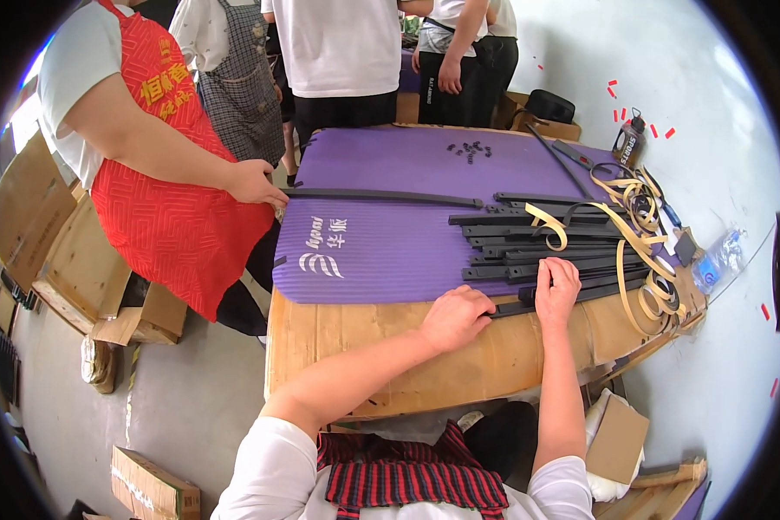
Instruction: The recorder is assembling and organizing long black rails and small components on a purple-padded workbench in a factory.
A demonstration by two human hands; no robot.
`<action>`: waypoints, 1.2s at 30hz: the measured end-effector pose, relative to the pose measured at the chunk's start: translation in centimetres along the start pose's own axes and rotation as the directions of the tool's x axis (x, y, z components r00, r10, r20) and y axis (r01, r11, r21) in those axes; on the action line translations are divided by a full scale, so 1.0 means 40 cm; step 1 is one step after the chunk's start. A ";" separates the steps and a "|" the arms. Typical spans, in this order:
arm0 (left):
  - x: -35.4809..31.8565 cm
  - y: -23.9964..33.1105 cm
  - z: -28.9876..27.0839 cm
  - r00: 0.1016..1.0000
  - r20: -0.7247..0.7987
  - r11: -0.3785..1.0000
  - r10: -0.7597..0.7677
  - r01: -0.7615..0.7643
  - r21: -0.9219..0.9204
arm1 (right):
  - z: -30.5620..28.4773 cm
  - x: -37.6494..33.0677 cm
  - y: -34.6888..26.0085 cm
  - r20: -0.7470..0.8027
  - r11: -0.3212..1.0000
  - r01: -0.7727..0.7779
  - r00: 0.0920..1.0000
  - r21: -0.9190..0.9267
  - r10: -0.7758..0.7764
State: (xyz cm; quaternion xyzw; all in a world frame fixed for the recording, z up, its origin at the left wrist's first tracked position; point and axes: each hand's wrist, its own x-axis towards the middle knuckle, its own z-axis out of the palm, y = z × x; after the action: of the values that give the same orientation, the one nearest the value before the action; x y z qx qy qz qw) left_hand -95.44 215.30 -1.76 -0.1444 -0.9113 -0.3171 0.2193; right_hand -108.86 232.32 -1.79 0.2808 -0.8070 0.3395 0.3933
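My left hand (458,319) is closed on the near end of a black strip (516,308) at the mat's front edge. Over that same strip, my right hand (557,286) has its fingers pinched together; whatever is between them is hidden. Just beyond my hands lies a pile of black strips (511,256), some with small holes near their ends. They rest on a ribbed purple mat (381,251). Curled tan backing tape (626,303) loops over the pile's right side. Across the mat, a co-worker's hand (256,184) touches the left end of a long black strip (381,198).
The mat covers a cardboard-topped table (338,364). A dark bottle (630,139), a clear plastic bottle (719,264) and scissors (572,154) are at the right end. A co-worker in a red apron (173,208) stands left; others stand behind. Cardboard boxes (152,485) sit on the floor.
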 end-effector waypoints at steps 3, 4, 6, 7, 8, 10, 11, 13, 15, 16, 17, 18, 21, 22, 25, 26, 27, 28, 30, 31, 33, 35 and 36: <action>0.002 0.000 0.002 1.000 -0.022 1.000 0.012 -0.012 0.004 | -0.001 0.000 0.002 -0.006 1.000 -0.001 1.000 -0.008 0.001; 0.001 0.000 0.000 1.000 -0.025 1.000 0.012 -0.011 0.010 | 0.002 0.000 0.000 -0.006 1.000 0.002 1.000 -0.009 -0.002; 0.000 -0.001 -0.003 1.000 -0.023 1.000 0.014 -0.013 0.013 | 0.002 0.001 -0.006 -0.006 1.000 0.002 1.000 -0.025 -0.003; 0.000 -0.002 -0.003 1.000 -0.020 1.000 0.016 -0.016 0.017 | 0.001 0.001 -0.007 -0.007 0.999 0.002 1.000 -0.041 -0.002; 0.000 -0.001 -0.005 1.000 -0.022 1.000 0.015 -0.014 0.019 | 0.002 0.001 -0.009 -0.007 0.999 0.004 1.000 -0.038 -0.004; 0.000 0.001 -0.011 0.999 0.037 0.999 -0.022 0.021 0.028 | 0.004 0.000 -0.012 -0.015 0.999 -0.006 1.000 -0.036 0.006; 0.000 0.001 -0.009 0.999 0.031 0.999 -0.027 0.026 0.032 | 0.005 0.000 -0.012 -0.014 1.000 -0.001 1.000 -0.029 0.001; -0.001 0.005 -0.004 0.996 -0.078 0.999 0.038 -0.037 0.013 | 0.004 -0.001 -0.005 -0.004 0.999 -0.012 1.000 -0.045 0.012; 0.009 0.006 -0.015 0.984 -0.165 0.995 0.067 -0.053 0.089 | 0.007 -0.002 -0.002 -0.003 0.999 -0.013 1.000 -0.039 0.013; 0.017 0.005 -0.025 0.965 -0.239 0.985 0.110 -0.073 0.159 | 0.006 -0.003 0.001 -0.005 0.999 -0.021 1.000 -0.045 0.021; 0.029 -0.008 -0.040 0.964 -0.243 0.985 0.103 -0.064 0.163 | 0.004 -0.004 0.005 0.010 0.999 -0.027 1.000 -0.042 0.028; 0.048 -0.033 -0.065 0.946 -0.309 0.982 0.102 -0.046 0.183 | 0.003 -0.004 0.003 0.010 0.999 -0.024 1.000 -0.033 0.024; 0.091 -0.151 -0.140 0.906 -0.416 0.951 0.084 0.051 0.304 | 0.012 -0.004 -0.011 0.019 0.998 -0.036 0.999 -0.048 0.037; 0.102 -0.192 -0.156 0.913 -0.406 0.928 0.022 0.132 0.349 | 0.012 -0.004 -0.011 0.018 0.999 -0.033 0.999 -0.042 0.034; 0.146 -0.301 -0.182 0.914 -0.401 0.852 -0.067 0.261 0.454 | -0.009 -0.002 -0.007 -0.009 0.996 -0.040 0.999 -0.084 0.040; 0.155 -0.337 -0.188 0.914 -0.394 0.818 -0.096 0.298 0.492 | -0.009 0.001 -0.008 -0.016 0.994 -0.051 0.999 -0.095 0.050; 0.165 -0.357 -0.198 0.916 -0.369 0.791 -0.160 0.342 0.506 | -0.009 0.006 -0.006 0.000 0.998 -0.024 1.000 -0.063 0.024; 0.158 -0.392 -0.216 0.913 -0.369 0.775 -0.175 0.359 0.521 | -0.006 0.010 -0.010 0.013 1.000 0.002 1.000 -0.026 -0.002; 0.164 -0.421 -0.236 0.914 -0.319 0.731 -0.251 0.395 0.557 | 0.005 0.014 -0.017 -0.011 0.999 0.035 0.999 -0.031 -0.036; 0.163 -0.452 -0.235 0.895 -0.333 0.719 -0.298 0.440 0.538 | 0.009 0.016 -0.024 -0.011 0.999 0.028 1.000 -0.033 -0.028; 0.178 -0.467 -0.218 0.875 -0.338 0.704 -0.346 0.481 0.522 | 0.005 0.012 -0.030 -0.017 0.999 -0.008 1.000 -0.044 0.007; 0.202 -0.463 -0.211 0.880 -0.333 0.713 -0.338 0.470 0.520 | -0.002 0.010 -0.022 -0.026 0.998 -0.026 0.999 -0.059 0.024; 0.208 -0.457 -0.214 0.882 -0.306 0.711 -0.359 0.471 0.523 | -0.007 0.009 -0.023 -0.018 0.998 -0.036 0.999 -0.052 0.035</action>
State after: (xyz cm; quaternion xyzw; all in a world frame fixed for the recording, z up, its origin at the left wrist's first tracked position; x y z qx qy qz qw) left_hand -107.34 196.98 -1.07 0.1686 -0.9484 -0.0754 0.2578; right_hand -108.30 231.90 -1.06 0.2533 -0.8169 0.3277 0.4015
